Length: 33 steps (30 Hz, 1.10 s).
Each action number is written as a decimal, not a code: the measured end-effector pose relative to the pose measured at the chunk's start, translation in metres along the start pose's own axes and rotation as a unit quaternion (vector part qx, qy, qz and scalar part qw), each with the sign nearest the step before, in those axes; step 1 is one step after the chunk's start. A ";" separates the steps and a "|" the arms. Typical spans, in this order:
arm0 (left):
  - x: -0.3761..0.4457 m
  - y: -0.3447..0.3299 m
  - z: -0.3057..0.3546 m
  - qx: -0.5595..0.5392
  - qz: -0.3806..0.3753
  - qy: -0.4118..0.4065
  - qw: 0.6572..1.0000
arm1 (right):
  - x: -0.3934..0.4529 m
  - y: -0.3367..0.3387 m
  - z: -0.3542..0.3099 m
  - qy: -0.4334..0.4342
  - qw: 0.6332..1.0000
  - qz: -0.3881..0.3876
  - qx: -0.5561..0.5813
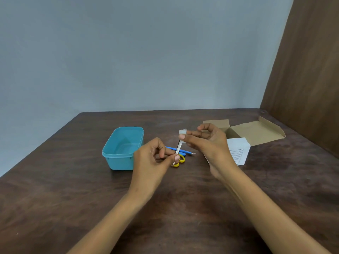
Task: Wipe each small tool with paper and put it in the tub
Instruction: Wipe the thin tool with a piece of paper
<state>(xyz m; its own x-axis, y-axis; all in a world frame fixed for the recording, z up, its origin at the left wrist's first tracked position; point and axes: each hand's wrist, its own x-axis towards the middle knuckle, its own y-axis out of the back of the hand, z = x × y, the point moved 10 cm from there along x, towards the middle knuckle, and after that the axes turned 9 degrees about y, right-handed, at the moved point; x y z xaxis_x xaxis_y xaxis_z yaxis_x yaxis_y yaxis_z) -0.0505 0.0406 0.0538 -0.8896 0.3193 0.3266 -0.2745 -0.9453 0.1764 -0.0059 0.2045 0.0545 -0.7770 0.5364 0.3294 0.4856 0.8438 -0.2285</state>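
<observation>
My left hand (pixel 156 158) pinches the lower end of a thin metal tool (pixel 178 147) and holds it upright above the table. At the tool's upper end, my right hand (pixel 207 143) pinches a small wad of white paper (pixel 182 132) between thumb and forefinger. An open teal tub (pixel 123 147) stands to the left of my hands; its inside looks bare. Behind the hands lie a blue-handled pick (pixel 180 150) and small yellow-handled scissors (pixel 180 160), partly hidden by my fingers.
An open cardboard box (pixel 255 132) with a white printed side (pixel 238 151) sits at the right, behind my right hand. A brown wooden panel (pixel 308 70) rises at the table's right edge. The dark wooden table (pixel 91 198) meets a grey wall.
</observation>
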 end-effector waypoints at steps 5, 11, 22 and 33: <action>0.006 0.013 -0.003 0.012 0.027 -0.003 1.000 | -0.008 -0.017 0.007 -0.009 0.997 -0.061 -0.052; 0.005 0.009 -0.001 0.004 0.016 0.001 1.000 | -0.006 -0.011 0.001 0.011 0.998 -0.028 -0.046; 0.006 0.009 -0.001 -0.008 0.005 0.010 1.000 | -0.006 -0.011 0.000 0.005 1.000 -0.020 -0.017; 0.007 0.004 -0.008 -0.051 -0.020 0.050 0.997 | -0.005 -0.002 -0.004 0.030 0.999 0.027 -0.011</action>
<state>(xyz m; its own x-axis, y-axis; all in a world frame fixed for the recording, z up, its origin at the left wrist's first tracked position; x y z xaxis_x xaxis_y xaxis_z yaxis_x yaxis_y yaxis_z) -0.0605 0.0389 0.0492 -0.9081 0.3529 0.2253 -0.3410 -0.9357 0.0908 -0.0012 0.2005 0.0570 -0.7244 0.5805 0.3718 0.5355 0.8135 -0.2269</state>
